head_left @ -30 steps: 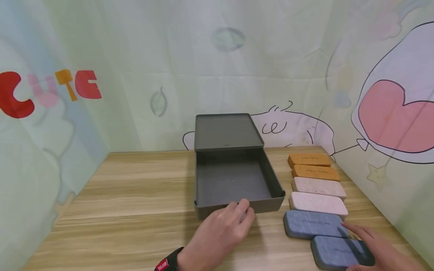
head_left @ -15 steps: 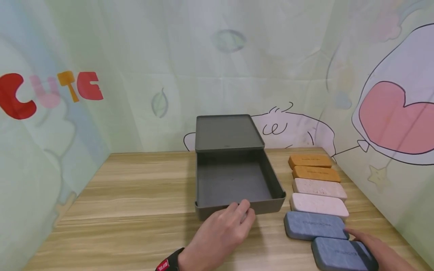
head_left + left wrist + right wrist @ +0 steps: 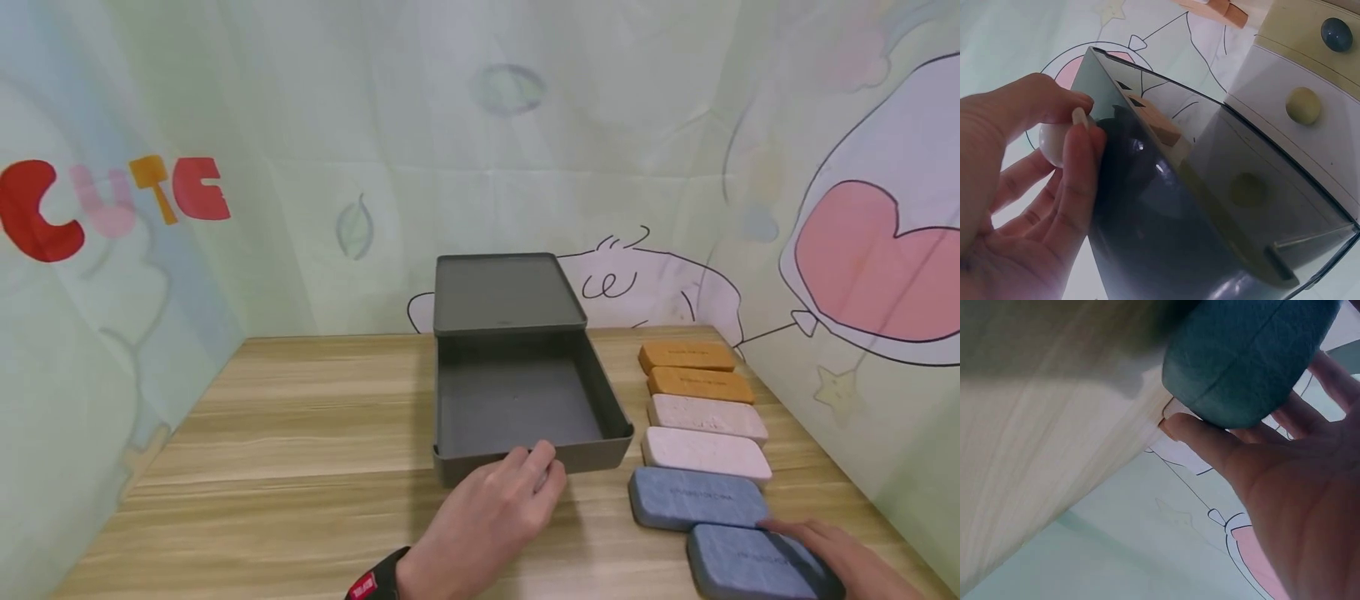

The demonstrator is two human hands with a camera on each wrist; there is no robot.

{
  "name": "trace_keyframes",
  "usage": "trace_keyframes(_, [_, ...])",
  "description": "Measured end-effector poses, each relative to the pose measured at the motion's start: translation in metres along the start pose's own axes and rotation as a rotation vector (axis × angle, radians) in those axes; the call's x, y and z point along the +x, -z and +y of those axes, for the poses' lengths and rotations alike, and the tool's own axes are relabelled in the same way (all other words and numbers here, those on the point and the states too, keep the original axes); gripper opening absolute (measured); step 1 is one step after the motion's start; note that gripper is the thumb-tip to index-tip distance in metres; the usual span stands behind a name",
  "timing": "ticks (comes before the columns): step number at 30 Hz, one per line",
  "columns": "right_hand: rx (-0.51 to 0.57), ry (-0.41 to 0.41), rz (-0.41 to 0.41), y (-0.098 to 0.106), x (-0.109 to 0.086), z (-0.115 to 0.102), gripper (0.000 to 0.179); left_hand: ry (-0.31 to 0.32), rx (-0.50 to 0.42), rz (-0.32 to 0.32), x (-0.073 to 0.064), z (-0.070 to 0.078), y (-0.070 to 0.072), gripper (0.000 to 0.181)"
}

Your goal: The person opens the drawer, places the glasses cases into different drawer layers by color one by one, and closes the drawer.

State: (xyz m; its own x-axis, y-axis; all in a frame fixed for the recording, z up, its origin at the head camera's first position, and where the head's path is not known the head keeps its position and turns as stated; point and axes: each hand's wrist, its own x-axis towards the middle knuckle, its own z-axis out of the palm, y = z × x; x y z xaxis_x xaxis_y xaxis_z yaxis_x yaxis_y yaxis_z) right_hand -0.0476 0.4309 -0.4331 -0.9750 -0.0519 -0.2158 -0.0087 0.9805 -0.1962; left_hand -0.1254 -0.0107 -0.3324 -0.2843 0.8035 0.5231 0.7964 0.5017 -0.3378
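In the head view a dark grey drawer (image 3: 513, 400) stands pulled out of its drawer unit, whose grey top (image 3: 510, 292) is behind it. My left hand (image 3: 491, 517) is at the drawer's front. The left wrist view shows its thumb and fingers pinching a pale round knob (image 3: 1054, 142). At lower right my right hand (image 3: 840, 554) touches the right end of the nearest blue glasses case (image 3: 757, 567). The right wrist view shows the extended fingers (image 3: 1207, 440) lying against that case's rounded, seamed end. The thumb's position is unclear. A second blue case (image 3: 693, 498) lies just beyond.
Beyond the blue cases lie a pale pink case (image 3: 705, 452), a speckled pink case (image 3: 708, 417) and two orange cases (image 3: 697, 385) along the right side. The wooden table (image 3: 300, 467) meets printed curtains. Below the open drawer, other drawer fronts carry a yellowish knob (image 3: 1303, 105) and a dark knob (image 3: 1336, 34).
My right hand has shifted slightly, its fingers now lying along the far right corner of the nearest blue case. The left hand stays at the knob and the drawer looks unmoved.
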Motion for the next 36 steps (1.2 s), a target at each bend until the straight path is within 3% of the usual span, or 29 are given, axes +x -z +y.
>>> trace_keyframes(4, [0.090,0.076,-0.024,0.001,0.002,0.010,0.086,0.003,-0.015,-0.025,0.001,0.000,0.001,0.020])
trace_keyframes(9, [-0.051,0.128,0.077,0.002,-0.002,0.014,0.077,0.007,-0.014,-0.047,0.001,0.000,0.003,0.021])
trace_keyframes(13, [-0.083,0.071,0.121,0.010,-0.004,0.003,0.081,0.010,-0.013,-0.051,0.001,0.000,0.003,0.021])
trace_keyframes(20, [0.028,0.005,0.185,0.028,-0.006,-0.020,0.089,0.010,-0.006,-0.050,0.001,0.000,0.004,0.022])
trace_keyframes(24, [0.026,0.035,0.279,0.033,-0.007,-0.028,0.087,0.006,0.000,-0.046,0.001,0.000,0.004,0.022])
trace_keyframes(31, [-0.010,0.181,0.558,0.045,-0.010,-0.043,0.082,0.007,-0.003,-0.049,0.001,0.000,0.004,0.022])
trace_keyframes(36, [0.023,0.272,0.659,0.061,-0.011,-0.057,0.086,0.006,-0.004,-0.043,0.001,0.000,0.004,0.022])
